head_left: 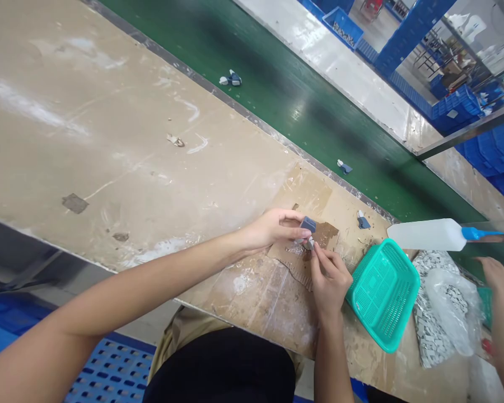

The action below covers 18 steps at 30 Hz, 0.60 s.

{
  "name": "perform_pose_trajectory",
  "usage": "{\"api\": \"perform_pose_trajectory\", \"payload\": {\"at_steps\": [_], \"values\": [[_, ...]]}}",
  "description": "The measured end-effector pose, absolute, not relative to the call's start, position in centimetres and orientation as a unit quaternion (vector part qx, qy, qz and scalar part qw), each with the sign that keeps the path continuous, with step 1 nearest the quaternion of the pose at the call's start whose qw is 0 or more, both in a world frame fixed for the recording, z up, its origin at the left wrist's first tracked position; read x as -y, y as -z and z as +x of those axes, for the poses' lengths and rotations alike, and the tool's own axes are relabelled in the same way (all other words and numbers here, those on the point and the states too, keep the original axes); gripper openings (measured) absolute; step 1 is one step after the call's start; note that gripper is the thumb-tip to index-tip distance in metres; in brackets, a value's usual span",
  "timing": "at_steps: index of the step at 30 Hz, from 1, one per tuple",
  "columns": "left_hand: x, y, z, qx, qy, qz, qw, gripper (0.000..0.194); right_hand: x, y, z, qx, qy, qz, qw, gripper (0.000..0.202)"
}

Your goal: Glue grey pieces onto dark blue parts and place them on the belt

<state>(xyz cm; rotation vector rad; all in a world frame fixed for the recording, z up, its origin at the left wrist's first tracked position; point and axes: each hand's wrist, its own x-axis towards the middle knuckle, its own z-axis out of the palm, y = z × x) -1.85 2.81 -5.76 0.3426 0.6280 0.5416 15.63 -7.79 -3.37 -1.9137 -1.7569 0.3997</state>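
My left hand (279, 228) pinches the grey-blue piece (308, 224), my right hand (331, 279) a small pale part (310, 244), above the cardboard (284, 258), between near and far edges of the workbench (218, 184). I think careful alignment and gentle pressing are best.

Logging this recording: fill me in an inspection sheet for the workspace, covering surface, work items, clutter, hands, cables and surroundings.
Surface: table worn, with whitish smears; torn cardboard below the hands.
Work items: grey part and small pale part, both held; similar grey-and-white piece on the table.
Clutter: scraps scattered on the table.
Left hand: grips the grey part.
Right hand: pinches the pale part close to the grey one; whether they are joined is unclear.
Cables: nothing seen.
Surroundings: green belt, teal basket, white bottle, bags of small parts, blue crates, another person's hand.
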Motion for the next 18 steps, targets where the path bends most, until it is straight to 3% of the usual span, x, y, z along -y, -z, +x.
{"api": "perform_pose_trajectory", "payload": {"at_steps": [10,18], "values": [[-2.6,5.4,-2.0,-0.322,-0.250,0.153,0.900,0.029,7.8,3.7,15.6,0.647,-0.163,-0.698,0.259,0.024],[-0.6,6.1,-1.0,-0.359,-0.244,0.258,0.863,0.017,8.3,2.4,16.3,0.570,-0.184,-0.715,0.361,0.027]]}}
